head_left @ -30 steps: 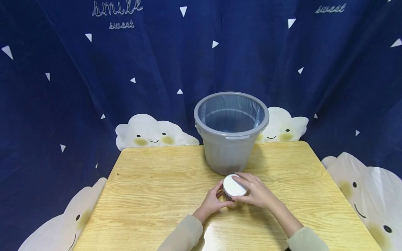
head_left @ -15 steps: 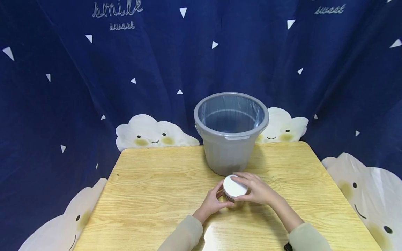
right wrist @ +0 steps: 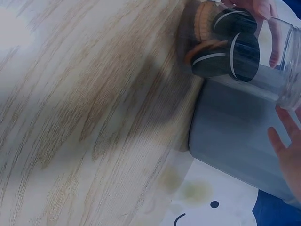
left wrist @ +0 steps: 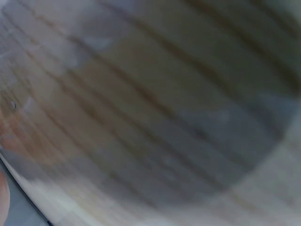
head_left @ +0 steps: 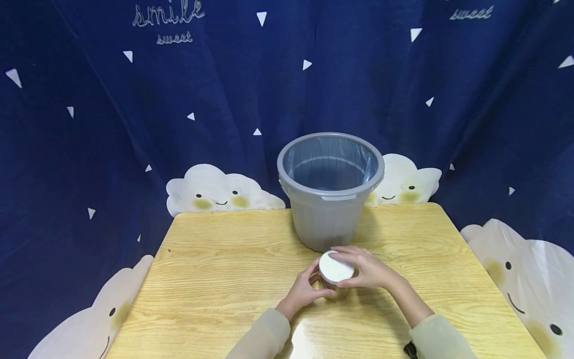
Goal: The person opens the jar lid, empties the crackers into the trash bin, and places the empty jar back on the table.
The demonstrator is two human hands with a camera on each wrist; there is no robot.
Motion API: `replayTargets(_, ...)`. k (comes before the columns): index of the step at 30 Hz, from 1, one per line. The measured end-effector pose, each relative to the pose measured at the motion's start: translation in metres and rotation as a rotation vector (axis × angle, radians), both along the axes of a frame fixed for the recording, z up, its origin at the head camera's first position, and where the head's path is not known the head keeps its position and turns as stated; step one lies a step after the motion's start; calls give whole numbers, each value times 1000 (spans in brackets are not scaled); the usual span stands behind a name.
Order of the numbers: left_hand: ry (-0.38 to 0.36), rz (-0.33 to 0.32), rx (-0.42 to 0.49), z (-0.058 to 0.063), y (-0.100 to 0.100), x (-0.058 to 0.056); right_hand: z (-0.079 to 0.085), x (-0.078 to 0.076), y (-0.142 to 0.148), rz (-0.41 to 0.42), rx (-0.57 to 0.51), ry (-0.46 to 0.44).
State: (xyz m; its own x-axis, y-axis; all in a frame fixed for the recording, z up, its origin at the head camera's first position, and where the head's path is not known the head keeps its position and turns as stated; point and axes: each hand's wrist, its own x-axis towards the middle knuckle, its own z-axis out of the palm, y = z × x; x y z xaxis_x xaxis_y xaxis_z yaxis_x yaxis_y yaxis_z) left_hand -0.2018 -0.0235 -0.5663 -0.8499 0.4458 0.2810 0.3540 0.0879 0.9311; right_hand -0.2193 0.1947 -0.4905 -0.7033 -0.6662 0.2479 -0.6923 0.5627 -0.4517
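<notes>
A clear jar (right wrist: 270, 80) with a white lid (head_left: 334, 269) stands on the wooden table, just in front of the bucket. Dark sandwich cookies (right wrist: 244, 56) with pale filling and some tan ones show through its wall in the right wrist view. My left hand (head_left: 301, 291) curls round the jar's body from the left, thumb in front. From the right, my right hand (head_left: 365, 269) grips the lid, thumb at the near edge and fingers over the far side. In the left wrist view mostly blurred wood grain and shadow show, with a fingertip (left wrist: 3, 197) at the left edge.
The grey bucket (head_left: 325, 219), lined with a clear bag, stands right behind the jar. The table (head_left: 224, 259) reaches back to a dark blue curtain (head_left: 224, 99) with white triangles and cloud faces. A small black object (head_left: 410, 350) shows at the right sleeve.
The right thumb has slid slightly to the right along the lid's near edge, and the right hand has turned a little. The left hand and the jar stay in place.
</notes>
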Motion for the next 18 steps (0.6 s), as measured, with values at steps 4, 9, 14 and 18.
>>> replayTargets(4,12,-7,4,-1,-1,0,0,-2,1,18,-18,-9)
replayTargets(9,18,-6,-1,0,-1,0,2,-5,2,66,-28,-11)
replayTargets(14,5,-9,-14,2,-1,1,4,-10,2,110,-27,-39)
replayTargets(18,-10,-17,-17,0,-1,0,6,-11,2,125,-31,-70)
